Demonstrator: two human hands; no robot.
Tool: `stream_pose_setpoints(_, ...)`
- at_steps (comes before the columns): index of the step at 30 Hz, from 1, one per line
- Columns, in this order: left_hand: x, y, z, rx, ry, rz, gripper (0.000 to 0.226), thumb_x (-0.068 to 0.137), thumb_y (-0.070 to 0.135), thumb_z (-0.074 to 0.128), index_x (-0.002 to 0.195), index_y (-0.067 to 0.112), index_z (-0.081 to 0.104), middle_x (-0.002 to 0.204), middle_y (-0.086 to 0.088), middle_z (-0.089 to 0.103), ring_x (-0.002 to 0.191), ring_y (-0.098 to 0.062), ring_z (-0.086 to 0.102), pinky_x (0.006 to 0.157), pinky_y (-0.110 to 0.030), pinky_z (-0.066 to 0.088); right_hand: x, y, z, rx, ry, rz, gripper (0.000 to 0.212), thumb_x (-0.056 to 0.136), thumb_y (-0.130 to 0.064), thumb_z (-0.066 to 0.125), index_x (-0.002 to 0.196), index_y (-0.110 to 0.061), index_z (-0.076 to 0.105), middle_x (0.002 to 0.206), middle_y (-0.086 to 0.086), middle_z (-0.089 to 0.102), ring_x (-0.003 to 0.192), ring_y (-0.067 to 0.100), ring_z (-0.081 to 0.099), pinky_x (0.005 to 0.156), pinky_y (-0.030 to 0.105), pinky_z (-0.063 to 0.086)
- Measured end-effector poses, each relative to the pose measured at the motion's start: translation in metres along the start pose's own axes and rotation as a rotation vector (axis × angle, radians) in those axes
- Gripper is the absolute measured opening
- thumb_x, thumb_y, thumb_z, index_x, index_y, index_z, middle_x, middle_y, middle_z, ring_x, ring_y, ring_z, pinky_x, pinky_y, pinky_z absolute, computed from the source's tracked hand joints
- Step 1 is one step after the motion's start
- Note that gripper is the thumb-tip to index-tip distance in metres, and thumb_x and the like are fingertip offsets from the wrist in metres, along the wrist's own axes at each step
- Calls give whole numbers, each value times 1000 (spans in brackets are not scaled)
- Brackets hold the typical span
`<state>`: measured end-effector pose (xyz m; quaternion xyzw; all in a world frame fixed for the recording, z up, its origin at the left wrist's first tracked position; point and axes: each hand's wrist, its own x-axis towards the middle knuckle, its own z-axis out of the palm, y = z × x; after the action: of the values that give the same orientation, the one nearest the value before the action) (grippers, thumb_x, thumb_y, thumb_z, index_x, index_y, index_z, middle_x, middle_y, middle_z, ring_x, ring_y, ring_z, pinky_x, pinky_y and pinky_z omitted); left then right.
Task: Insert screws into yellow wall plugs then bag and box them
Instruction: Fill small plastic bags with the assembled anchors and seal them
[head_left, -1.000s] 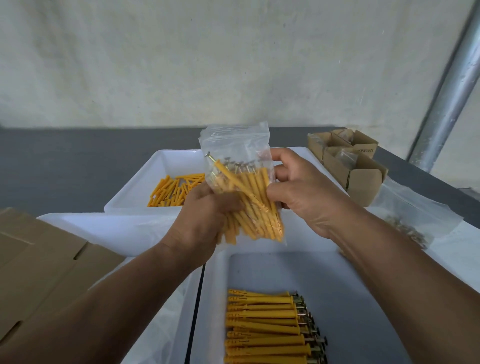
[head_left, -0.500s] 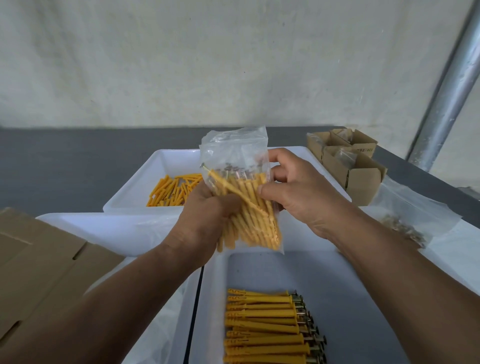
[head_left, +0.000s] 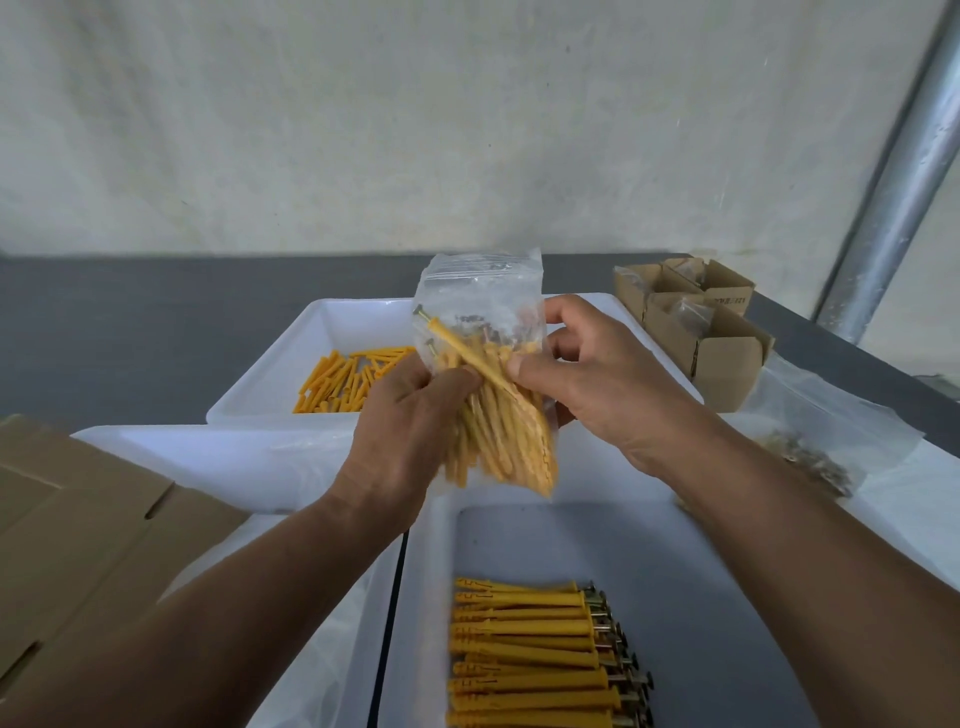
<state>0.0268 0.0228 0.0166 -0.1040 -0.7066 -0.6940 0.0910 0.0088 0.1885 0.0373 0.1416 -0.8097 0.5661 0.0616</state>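
Observation:
A clear zip bag (head_left: 480, 312) filled with yellow wall plugs with screws stands upright in mid-air between my hands. My left hand (head_left: 402, 441) grips its lower left side, thumb on the front. My right hand (head_left: 587, 379) pinches the bag's right side, thumb on the front and fingers behind. One plug lies slanted across the others inside. Below, a neat stack of assembled plugs with screws (head_left: 535, 654) lies in the near white tray (head_left: 431, 597). Loose yellow plugs (head_left: 348, 379) sit in the far white tray (head_left: 270, 379).
Small open cardboard boxes (head_left: 701, 322) stand at the back right, with a plastic bag of screws (head_left: 810, 457) in front of them. A flat brown carton (head_left: 78, 535) lies at the left. A metal pole (head_left: 893, 171) rises at the right.
The bag has tilted slightly and my right thumb has slid down and left across its front. Both hands have kept their hold.

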Motion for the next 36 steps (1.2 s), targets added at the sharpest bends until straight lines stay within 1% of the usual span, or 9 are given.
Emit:
stream_pose_setpoints(5, 4, 2, -4, 41, 85, -56, 8, 81, 6, 68, 86, 7, 74, 85, -10, 75, 85, -30, 72, 81, -50, 58, -1, 0, 1, -82, 45, -15, 41, 69, -37, 63, 109, -35, 56, 82, 1, 68, 68, 21, 69, 63, 41, 57)
stream_pose_setpoints(11, 5, 0, -5, 92, 110, -51, 21, 77, -4, 54, 60, 8, 56, 54, 1, 53, 52, -14, 49, 56, -34, 48, 0, 2, -2, -125, 44, -14, 31, 79, -26, 65, 101, -44, 52, 81, -11, 68, 65, 15, 70, 70, 41, 61)
stream_pose_setpoints(14, 4, 1, -2, 114, 79, -18, 5, 72, 6, 53, 76, 7, 57, 67, -4, 56, 63, -21, 52, 69, -50, 55, -1, 2, 0, -152, 25, -1, 31, 75, -30, 63, 99, -45, 51, 82, -12, 69, 66, 12, 71, 70, 40, 61)
stream_pose_setpoints(16, 3, 2, -1, 116, 77, -21, 18, 75, 10, 60, 92, 3, 58, 79, -11, 61, 75, -28, 62, 76, -59, 57, -1, 2, 1, -169, 34, 16, 38, 72, -33, 59, 108, -41, 52, 84, -7, 69, 66, 13, 71, 73, 44, 60)
stream_pose_setpoints(21, 5, -2, -3, 110, 124, -21, 13, 80, 8, 72, 87, 12, 61, 78, -12, 65, 80, -37, 69, 71, -52, 60, -1, 2, 0, -205, 60, 24, 43, 71, -31, 55, 114, -36, 53, 80, -7, 68, 63, 11, 68, 73, 47, 59)
stream_pose_setpoints(24, 5, -3, -5, 80, 97, -20, 17, 82, 3, 63, 73, 17, 66, 67, 0, 66, 70, -23, 69, 58, -33, 58, -2, 1, 1, -210, 52, 25, 43, 70, -32, 56, 112, -37, 53, 82, -7, 68, 64, 12, 69, 72, 47, 59)
stream_pose_setpoints(27, 3, -3, -6, 143, 79, 38, 22, 88, 4, 52, 94, 19, 67, 74, -2, 69, 72, -26, 70, 59, -38, 60, -2, 0, 1, -211, 52, 21, 39, 74, -30, 57, 112, -35, 53, 82, -6, 69, 63, 12, 69, 71, 46, 60)
stream_pose_setpoints(30, 2, -6, -6, 274, 36, 125, 45, 93, 8, 47, 124, 40, 54, 86, -6, 71, 80, -33, 69, 68, -53, 59, -2, 0, 1, -206, 58, 22, 30, 82, -22, 58, 110, -32, 54, 81, -3, 69, 60, 14, 69, 69, 46, 60)
stream_pose_setpoints(36, 1, -9, -5, 323, -10, 157, 50, 99, 17, 47, 135, 52, 44, 89, -2, 70, 85, -30, 69, 72, -52, 59, -2, -1, 2, -217, 52, 22, 29, 76, -26, 50, 104, -33, 55, 81, 2, 68, 68, 20, 66, 70, 49, 58)
